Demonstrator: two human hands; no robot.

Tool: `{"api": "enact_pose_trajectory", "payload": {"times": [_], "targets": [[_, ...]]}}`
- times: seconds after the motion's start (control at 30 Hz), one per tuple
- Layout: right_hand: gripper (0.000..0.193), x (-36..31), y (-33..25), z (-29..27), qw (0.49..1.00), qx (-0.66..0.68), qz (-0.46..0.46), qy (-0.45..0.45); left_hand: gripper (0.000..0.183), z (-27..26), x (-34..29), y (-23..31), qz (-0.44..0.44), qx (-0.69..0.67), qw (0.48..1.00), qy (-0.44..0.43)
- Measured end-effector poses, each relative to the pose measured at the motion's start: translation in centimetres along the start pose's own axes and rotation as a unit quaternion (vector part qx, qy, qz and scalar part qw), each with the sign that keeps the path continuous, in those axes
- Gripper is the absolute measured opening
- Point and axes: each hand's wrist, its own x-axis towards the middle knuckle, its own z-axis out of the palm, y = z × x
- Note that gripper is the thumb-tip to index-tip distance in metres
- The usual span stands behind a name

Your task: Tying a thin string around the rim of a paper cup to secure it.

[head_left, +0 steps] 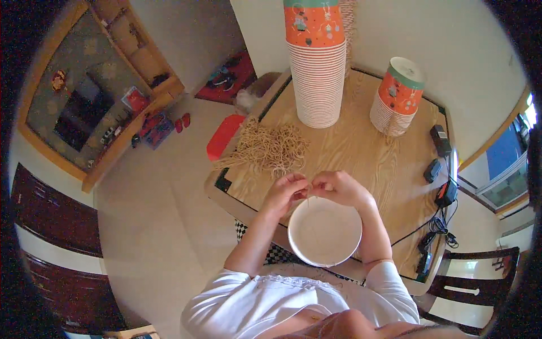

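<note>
A white paper bucket (325, 233) stands open toward me at the near table edge, its inside bare and pale. Above its far rim, my left hand (288, 192) and my right hand (340, 188) meet with their fingers pinched together. A thin tan cord (308, 199) shows between the fingertips; most of it is hidden by the fingers. Just beyond my left hand lies a tangled heap of tan cords (271, 148).
Upside-down nested paper buckets form a tall stack (318, 85) and a shorter stack (397, 97) at the back. A red object (224, 137) sits by the left table edge. Black chargers (446, 194) and cables line the right edge, near a dark chair (474, 288).
</note>
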Motion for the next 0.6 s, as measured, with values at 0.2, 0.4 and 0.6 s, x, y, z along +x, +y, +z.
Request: {"api": "enact_pose_trajectory", "payload": {"times": [0.2,0.4,0.6], "targets": [[0.014,-0.1,0.0,0.1,1.0,-0.014,0.002,0.012,0.017,0.2,-0.3,0.3,0.015,0.021,1.0,0.0],[0.016,-0.2,0.1,0.0,1.0,-0.006,0.013,0.003,0.036,0.6,-1.0,0.5,0.093,0.198,0.974,-0.053],[0.016,-0.3,0.4,0.1,1.0,-0.016,-0.006,0.01,0.035,1.8,-1.5,1.1,0.099,0.231,0.968,-0.026]]}}
